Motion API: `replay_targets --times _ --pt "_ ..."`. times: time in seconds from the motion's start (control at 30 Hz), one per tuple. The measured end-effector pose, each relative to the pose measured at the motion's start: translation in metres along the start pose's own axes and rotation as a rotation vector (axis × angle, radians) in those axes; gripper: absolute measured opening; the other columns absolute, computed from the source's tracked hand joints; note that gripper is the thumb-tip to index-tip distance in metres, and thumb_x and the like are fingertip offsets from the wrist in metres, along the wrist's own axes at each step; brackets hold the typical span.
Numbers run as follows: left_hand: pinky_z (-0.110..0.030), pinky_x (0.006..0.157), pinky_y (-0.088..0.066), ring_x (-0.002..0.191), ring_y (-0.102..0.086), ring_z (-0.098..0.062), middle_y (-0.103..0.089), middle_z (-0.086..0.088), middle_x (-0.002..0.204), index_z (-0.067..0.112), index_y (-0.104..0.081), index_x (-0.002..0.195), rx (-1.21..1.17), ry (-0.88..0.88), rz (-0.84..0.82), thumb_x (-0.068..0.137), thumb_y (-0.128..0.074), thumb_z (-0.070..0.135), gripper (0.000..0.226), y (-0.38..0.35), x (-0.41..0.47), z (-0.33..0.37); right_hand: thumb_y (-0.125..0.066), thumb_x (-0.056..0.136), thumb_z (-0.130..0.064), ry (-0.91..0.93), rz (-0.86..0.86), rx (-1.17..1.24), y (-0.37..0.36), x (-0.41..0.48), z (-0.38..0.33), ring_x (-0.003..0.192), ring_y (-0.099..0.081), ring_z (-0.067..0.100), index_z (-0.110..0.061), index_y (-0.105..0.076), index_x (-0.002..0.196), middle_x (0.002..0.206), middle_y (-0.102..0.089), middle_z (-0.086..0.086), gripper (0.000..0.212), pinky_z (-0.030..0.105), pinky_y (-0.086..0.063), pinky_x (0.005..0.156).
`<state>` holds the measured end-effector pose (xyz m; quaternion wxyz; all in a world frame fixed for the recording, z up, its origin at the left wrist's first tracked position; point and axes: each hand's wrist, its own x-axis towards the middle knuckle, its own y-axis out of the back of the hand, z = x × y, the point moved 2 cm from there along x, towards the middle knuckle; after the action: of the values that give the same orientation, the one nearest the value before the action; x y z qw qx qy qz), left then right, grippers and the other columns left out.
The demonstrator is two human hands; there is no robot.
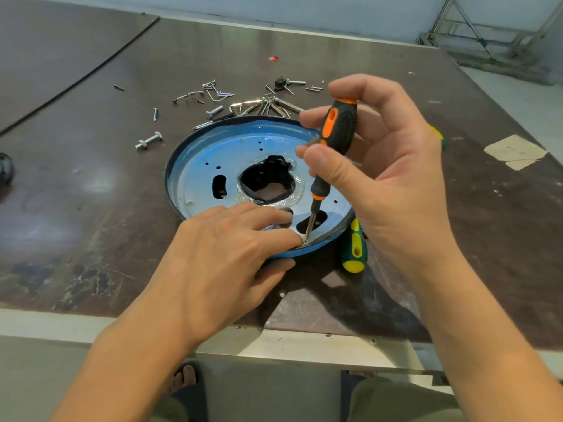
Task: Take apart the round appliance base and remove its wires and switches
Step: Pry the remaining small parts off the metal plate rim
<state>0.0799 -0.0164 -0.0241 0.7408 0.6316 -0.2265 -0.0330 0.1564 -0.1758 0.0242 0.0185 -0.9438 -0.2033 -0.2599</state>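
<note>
The round blue appliance base (pixel 213 156) lies on the brown table, tilted up at its near right edge. It has a jagged black hole in the middle ringed with clear plastic film. My left hand (pixel 225 254) grips the near rim, fingers over the top and thumb below the edge. My right hand (pixel 380 166) holds a black-and-orange screwdriver (pixel 335 138) nearly upright. Its tip sits on the plate near the rim, right beside my left index fingertip. No wires or switches show in the base.
Several loose screws, bolts (pixel 149 141) and metal bits (pixel 262 103) lie behind the base. A green-and-yellow screwdriver (pixel 355 248) lies under the base's right edge. A dark round object (pixel 5 169) sits at the far left, paper scraps (pixel 515 152) at the right. The table's front edge (pixel 213 342) is near my forearms.
</note>
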Motion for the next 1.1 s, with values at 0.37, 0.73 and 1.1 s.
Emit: replay_targets --times 0.37,0.73,1.1 --pt "-0.034 0.066 -0.055 0.101 -0.066 -0.015 -0.068 0.01 0.122 0.036 -0.071 0.11 -0.016 0.023 0.009 0.086 -0.061 0.042 0.026 -0.001 -0.001 0.0 -0.069 0.094 -0.002 0.034 0.05 -0.084 0.009 0.003 0.001 0.091 -0.065 0.02 -0.013 -0.057 0.117 0.104 -0.062 0.007 0.028 0.053 -0.059 0.086" --pt "-0.034 0.067 -0.056 0.1 -0.067 -0.015 -0.068 0.01 0.12 0.035 -0.072 0.108 -0.021 0.027 0.011 0.084 -0.065 0.041 0.025 -0.001 -0.001 0.0 -0.06 0.099 0.0 0.054 0.02 -0.034 0.01 0.003 0.004 0.099 -0.07 0.018 -0.002 -0.057 0.126 0.111 -0.064 0.015 0.027 0.029 -0.059 0.081" --pt "-0.036 0.069 -0.058 0.103 -0.066 -0.014 -0.067 0.01 0.123 0.036 -0.071 0.11 -0.026 0.032 -0.006 0.087 -0.06 0.043 0.027 -0.001 -0.001 0.0 -0.057 0.098 0.004 0.102 0.002 -0.029 0.009 0.003 0.003 0.097 -0.067 0.03 -0.006 -0.057 0.127 0.109 -0.065 0.023 0.03 0.03 -0.058 0.081"
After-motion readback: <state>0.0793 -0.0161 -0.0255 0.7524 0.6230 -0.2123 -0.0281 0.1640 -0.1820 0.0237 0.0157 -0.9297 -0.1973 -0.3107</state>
